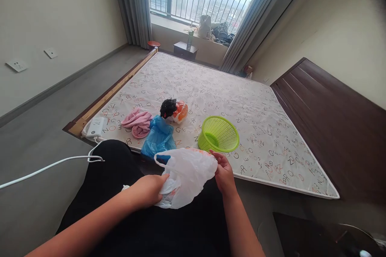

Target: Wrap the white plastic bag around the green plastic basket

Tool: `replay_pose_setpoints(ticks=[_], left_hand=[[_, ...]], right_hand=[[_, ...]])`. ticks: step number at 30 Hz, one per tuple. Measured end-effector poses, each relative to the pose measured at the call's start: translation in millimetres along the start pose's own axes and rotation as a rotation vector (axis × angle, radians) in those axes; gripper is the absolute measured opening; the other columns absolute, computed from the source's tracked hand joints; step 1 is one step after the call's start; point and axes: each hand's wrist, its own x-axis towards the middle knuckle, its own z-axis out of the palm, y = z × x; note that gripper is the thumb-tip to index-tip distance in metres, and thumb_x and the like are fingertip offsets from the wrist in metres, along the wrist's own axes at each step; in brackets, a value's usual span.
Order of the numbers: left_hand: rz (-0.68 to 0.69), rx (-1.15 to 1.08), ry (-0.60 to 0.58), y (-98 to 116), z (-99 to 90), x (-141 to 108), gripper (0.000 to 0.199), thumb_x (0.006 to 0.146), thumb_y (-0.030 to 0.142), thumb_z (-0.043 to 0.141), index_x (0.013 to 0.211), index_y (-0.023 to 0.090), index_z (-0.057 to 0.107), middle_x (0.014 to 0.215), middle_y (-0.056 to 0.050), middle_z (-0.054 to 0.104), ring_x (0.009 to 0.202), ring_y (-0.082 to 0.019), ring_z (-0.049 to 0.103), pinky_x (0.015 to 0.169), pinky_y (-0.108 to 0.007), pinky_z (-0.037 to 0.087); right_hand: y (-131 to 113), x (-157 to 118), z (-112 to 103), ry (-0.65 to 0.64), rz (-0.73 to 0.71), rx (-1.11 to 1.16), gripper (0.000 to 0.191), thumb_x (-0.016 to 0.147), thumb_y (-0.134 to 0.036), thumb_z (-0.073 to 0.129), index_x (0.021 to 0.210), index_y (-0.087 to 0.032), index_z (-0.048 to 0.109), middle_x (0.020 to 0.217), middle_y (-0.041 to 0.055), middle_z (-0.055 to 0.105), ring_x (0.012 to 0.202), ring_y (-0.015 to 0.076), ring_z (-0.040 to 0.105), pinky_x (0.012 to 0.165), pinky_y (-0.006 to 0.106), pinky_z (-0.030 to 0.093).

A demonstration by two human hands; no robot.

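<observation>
A white plastic bag point(188, 174) is stretched between my two hands above my lap. My left hand point(152, 189) is closed on its left side, below a loop handle. On the opposite side my right hand point(223, 172) pinches the bag's edge. Just beyond it, on the mattress, stands a green plastic basket point(218, 133). A crumpled blue plastic bag point(159, 138) lies at the mattress edge, partly behind the white one. Behind that are a black plastic bag point(168, 108) and an orange-and-white plastic bag point(181, 111). A pink cloth point(138, 122) lies bunched to their left.
The patterned mattress point(196, 84) fills the middle, with a dark headboard point(328, 116) at right. A white power strip point(97, 127) sits at the left corner, its cable point(51, 168) running left. A small dark table point(185, 51) stands by the window.
</observation>
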Motion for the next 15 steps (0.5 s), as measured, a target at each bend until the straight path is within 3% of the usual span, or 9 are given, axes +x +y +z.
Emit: replay_pose_setpoints(ticks=[3,5,7,10,12,15], left_hand=[[-0.031,0.003,0.095,6.3,-5.5,1.9,0.057,0.082,0.019,0.055,0.139,0.022,0.060,0.120,-0.014,0.072,0.107,-0.033,0.070,0.091,-0.043,0.054],[-0.059,0.037,0.177,14.9,-12.1,3.6,0.050,0.087,0.021,0.052,0.136,0.022,0.060,0.117,-0.012,0.072,0.104,-0.033,0.071,0.089,-0.043,0.054],[-0.066,0.086,0.238,25.5,-18.7,5.6,0.050,0.089,0.021,0.052,0.138,0.022,0.059,0.113,-0.012,0.072,0.101,-0.032,0.071,0.087,-0.042,0.055],[-0.039,0.097,0.320,35.6,-28.6,8.6,0.049,0.089,0.019,0.052,0.138,0.024,0.059,0.113,-0.011,0.072,0.099,-0.029,0.071,0.086,-0.038,0.054],[-0.043,0.003,0.380,31.1,-38.0,9.9,0.043,0.092,0.021,0.048,0.133,0.025,0.062,0.115,-0.010,0.072,0.102,-0.027,0.071,0.088,-0.036,0.053],[-0.107,-0.286,0.470,5.6,-58.0,8.8,0.039,0.095,0.024,0.040,0.123,0.023,0.067,0.102,-0.006,0.075,0.093,-0.023,0.071,0.085,-0.032,0.053]], right_hand=[[-33.7,-15.1,6.4,-0.061,-0.224,-0.235,0.041,0.089,-0.027,0.056,0.129,-0.026,0.062,0.152,0.0081,0.049,0.146,0.0273,0.042,0.120,0.053,0.033],[-59.2,-27.2,17.7,-0.203,-0.391,-0.494,0.046,0.096,-0.029,0.051,0.142,-0.029,0.054,0.159,0.0058,0.041,0.152,0.0273,0.030,0.125,0.056,0.023],[-77.6,-36.9,34.5,-0.354,-0.534,-0.772,0.059,0.095,-0.035,0.060,0.152,-0.032,0.044,0.161,0.0059,0.037,0.154,0.0309,0.025,0.124,0.059,0.020],[-84.4,-43.1,57.9,-0.424,-0.674,-1.066,0.074,0.091,-0.033,0.068,0.157,-0.031,0.036,0.147,0.0099,0.053,0.140,0.0333,0.045,0.120,0.062,0.027],[-80.1,-43.3,62.9,-0.349,-0.724,-1.125,0.061,0.094,-0.023,0.059,0.152,-0.029,0.043,0.122,0.0087,0.066,0.117,0.0281,0.060,0.110,0.055,0.042],[-75.2,-41.6,50.7,-0.150,-0.770,-1.049,0.038,0.096,-0.015,0.049,0.130,-0.027,0.062,0.098,0.0053,0.064,0.095,0.0220,0.062,0.089,0.040,0.052]])
